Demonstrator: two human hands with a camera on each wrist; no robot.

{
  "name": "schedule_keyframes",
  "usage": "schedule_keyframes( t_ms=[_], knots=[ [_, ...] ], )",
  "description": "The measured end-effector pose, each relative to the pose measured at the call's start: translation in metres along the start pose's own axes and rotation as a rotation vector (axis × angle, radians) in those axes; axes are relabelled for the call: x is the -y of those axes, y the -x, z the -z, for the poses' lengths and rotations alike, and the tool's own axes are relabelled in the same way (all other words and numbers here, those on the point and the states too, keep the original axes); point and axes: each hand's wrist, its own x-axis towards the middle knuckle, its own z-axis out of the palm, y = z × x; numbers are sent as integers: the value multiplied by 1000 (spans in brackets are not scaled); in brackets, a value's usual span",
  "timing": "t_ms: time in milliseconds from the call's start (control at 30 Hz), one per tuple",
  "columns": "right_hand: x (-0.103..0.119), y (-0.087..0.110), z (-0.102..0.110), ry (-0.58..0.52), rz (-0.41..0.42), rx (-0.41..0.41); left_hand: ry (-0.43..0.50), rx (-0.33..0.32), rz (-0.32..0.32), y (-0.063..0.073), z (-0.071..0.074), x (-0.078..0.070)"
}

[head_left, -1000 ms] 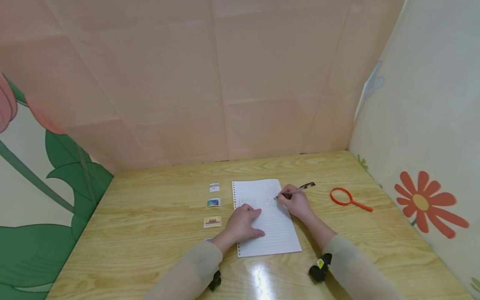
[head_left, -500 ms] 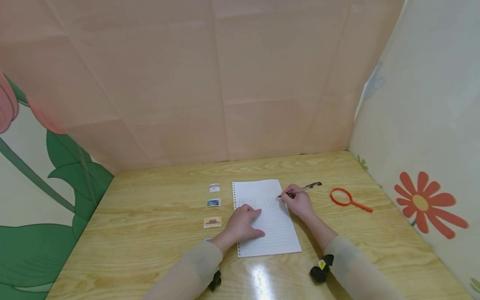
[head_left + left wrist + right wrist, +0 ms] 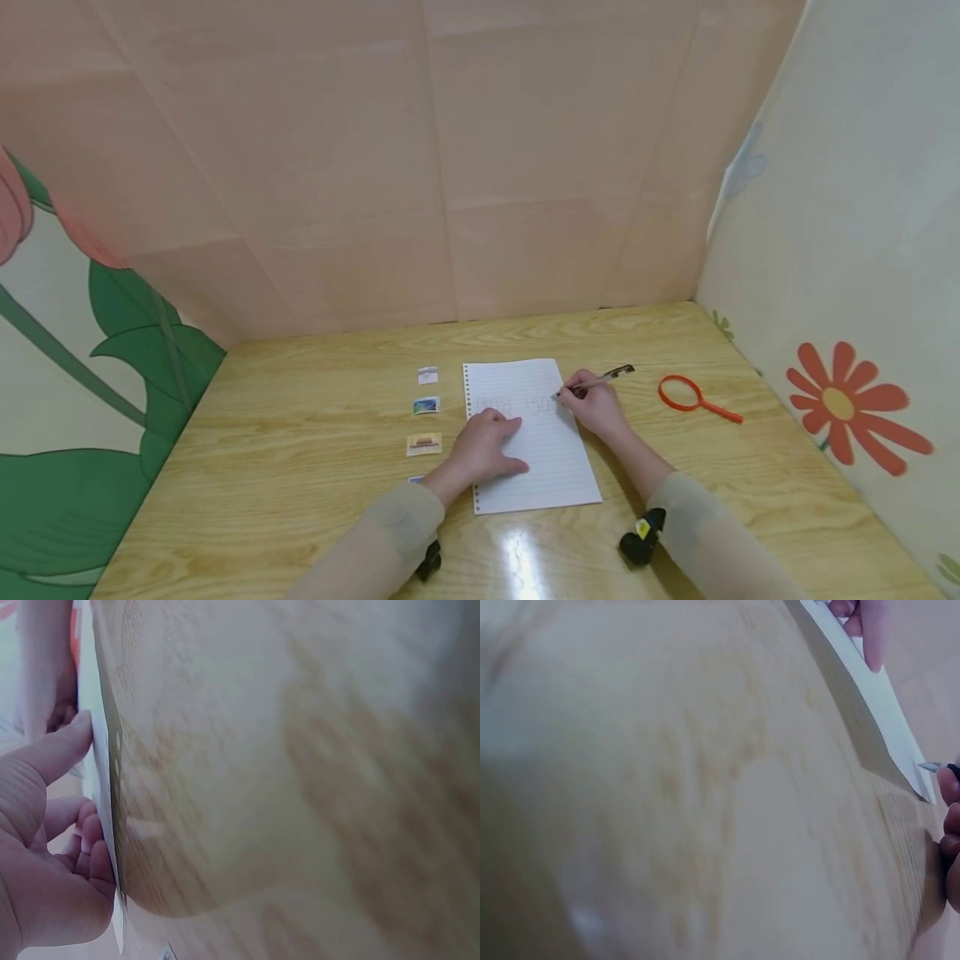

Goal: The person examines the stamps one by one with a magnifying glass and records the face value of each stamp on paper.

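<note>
A lined sheet of paper [image 3: 543, 467], with punched holes down its left edge, lies on the table. Faint handwriting [image 3: 537, 405] runs across its upper half. My left hand [image 3: 483, 446] rests on the sheet's left part, thumb spread away from the fingers; in the left wrist view the left hand [image 3: 56, 855] presses on the paper with bent fingers. At the sheet's right edge my right hand [image 3: 596, 407] pinches a pen [image 3: 611, 374], its tip at the end of the writing. The right wrist view shows the pen tip [image 3: 930, 766] right at the paper surface.
Left of the sheet, several small stamp-like pictures stand in a column, among them a blue-green one [image 3: 426, 405] and a yellow one [image 3: 424, 444]; the lowest is partly hidden by my left arm. A red magnifying glass [image 3: 701, 401] lies to the right on the wooden table [image 3: 300, 467].
My right hand with the pen shifts slightly right, then a little back left, staying near the end of the writing. The left hand keeps its place on the sheet.
</note>
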Motion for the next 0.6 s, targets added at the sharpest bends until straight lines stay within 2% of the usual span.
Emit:
schedule_keyframes(
  t_ms=[267, 400, 600],
  knots=[
    [1, 0, 6, 34, -17, -23, 10, 1, 0, 1, 1, 0],
    [1, 1, 8, 6, -45, -40, 20, 1, 2, 0, 0, 0],
    [2, 3, 5, -35, -52, -2, -17, -7, -25, 1, 1, 1]
  ],
)
